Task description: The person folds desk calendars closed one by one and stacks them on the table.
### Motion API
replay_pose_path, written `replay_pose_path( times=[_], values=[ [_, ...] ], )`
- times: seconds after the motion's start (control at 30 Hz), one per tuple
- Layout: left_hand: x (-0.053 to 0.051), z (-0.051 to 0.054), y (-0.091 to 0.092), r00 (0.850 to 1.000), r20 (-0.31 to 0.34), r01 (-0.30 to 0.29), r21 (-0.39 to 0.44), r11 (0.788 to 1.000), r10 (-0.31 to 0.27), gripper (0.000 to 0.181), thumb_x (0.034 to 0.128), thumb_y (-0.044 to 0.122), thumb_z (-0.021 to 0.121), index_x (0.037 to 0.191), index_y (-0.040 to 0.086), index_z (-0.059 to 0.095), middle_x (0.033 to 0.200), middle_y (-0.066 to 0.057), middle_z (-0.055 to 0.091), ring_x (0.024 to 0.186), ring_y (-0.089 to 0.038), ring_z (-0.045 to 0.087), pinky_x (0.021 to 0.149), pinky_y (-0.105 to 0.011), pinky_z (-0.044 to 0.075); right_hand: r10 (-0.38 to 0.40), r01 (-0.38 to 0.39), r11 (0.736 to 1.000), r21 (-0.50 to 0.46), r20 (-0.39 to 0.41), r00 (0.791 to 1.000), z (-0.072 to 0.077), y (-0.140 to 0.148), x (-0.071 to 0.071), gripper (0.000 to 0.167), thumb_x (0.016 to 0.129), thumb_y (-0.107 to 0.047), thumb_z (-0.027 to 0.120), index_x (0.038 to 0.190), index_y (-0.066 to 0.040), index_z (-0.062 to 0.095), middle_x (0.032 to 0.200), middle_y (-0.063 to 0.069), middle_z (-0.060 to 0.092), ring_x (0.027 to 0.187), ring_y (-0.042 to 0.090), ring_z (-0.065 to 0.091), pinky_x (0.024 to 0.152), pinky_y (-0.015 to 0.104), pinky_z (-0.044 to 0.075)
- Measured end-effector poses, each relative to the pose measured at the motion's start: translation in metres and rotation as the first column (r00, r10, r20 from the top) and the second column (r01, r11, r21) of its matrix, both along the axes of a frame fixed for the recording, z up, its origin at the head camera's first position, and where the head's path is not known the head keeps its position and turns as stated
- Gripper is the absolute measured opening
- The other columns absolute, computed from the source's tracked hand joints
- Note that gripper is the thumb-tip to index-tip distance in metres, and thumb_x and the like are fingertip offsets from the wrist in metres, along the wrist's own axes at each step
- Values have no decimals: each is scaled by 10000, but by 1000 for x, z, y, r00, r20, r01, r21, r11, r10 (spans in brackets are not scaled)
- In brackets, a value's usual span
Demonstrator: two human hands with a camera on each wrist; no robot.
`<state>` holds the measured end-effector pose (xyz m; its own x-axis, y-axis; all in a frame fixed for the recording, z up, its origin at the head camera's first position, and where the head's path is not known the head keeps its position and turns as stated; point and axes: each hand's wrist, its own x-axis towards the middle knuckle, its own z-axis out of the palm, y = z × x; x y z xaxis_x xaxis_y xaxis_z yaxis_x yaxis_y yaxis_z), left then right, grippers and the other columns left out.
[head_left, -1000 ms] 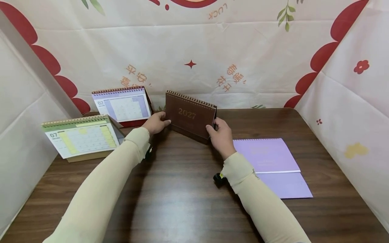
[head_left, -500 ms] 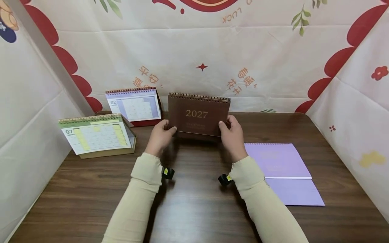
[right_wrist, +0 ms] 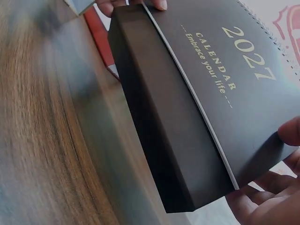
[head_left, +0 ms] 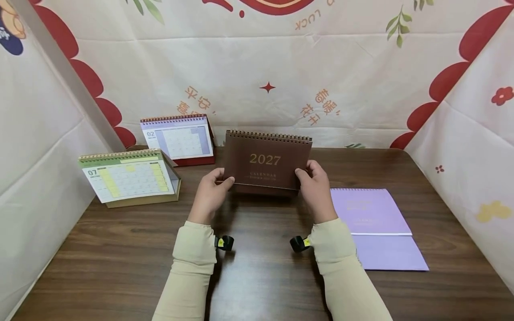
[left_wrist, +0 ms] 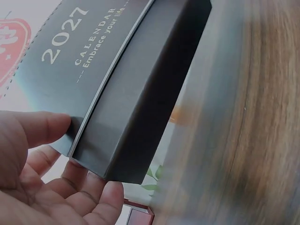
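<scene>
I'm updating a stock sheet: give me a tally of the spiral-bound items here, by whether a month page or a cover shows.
Month page showing: 2 (green-topped calendar, red-based calendar)
Cover showing: 2 (brown calendar, purple item)
Total: 4

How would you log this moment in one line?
left hand: holds brown calendar; right hand: holds its opposite side; purple calendar: flat

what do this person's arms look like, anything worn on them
Both arms wear long, pale beige sleeves: the left sleeve and the right sleeve each end in a wide cuff. At the inner side of each wrist sits a small black device, left device and right device, with a yellow marking. The left grip and right grip are ungloved.
</scene>
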<state>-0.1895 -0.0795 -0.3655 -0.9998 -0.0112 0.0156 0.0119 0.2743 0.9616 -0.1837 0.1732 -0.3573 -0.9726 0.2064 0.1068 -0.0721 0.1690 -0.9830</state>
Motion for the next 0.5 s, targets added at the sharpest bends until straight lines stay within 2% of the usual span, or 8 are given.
replay_pose_path(
  times=[0.27, 0.4, 0.5],
  values=[
    [7, -3, 5, 1000, 22, 6, 16, 1000, -7, 165, 967, 132, 640, 1110, 64, 686, 1009, -88, 624, 915, -232, 535, 776, -354, 438, -32, 32, 999, 14, 22, 999, -5, 5, 16, 101, 1012, -147, 543, 992, -48, 531, 1011, 92, 542, 927, 209, 481, 780, 334, 385],
    [13, -1, 9, 1000, 7, 14, 13, 1000, -14, 145, 964, 130, 641, 1081, 63, 695, 979, -80, 632, 889, -233, 535, 753, -355, 437, -53, 54, 998, -14, 38, 998, -6, 8, 22, 95, 1012, -149, 544, 995, -56, 542, 1015, 79, 540, 942, 194, 479, 788, 315, 386],
    [16, -2, 10, 1000, -20, 19, -10, 1000, -19, 128, 961, 125, 642, 1057, 61, 699, 970, -77, 641, 886, -238, 542, 752, -352, 438, -54, 57, 996, -68, 52, 997, -6, 9, 26, 99, 1016, -138, 535, 1028, -41, 552, 1047, 87, 545, 973, 199, 504, 809, 312, 414]
  ],
)
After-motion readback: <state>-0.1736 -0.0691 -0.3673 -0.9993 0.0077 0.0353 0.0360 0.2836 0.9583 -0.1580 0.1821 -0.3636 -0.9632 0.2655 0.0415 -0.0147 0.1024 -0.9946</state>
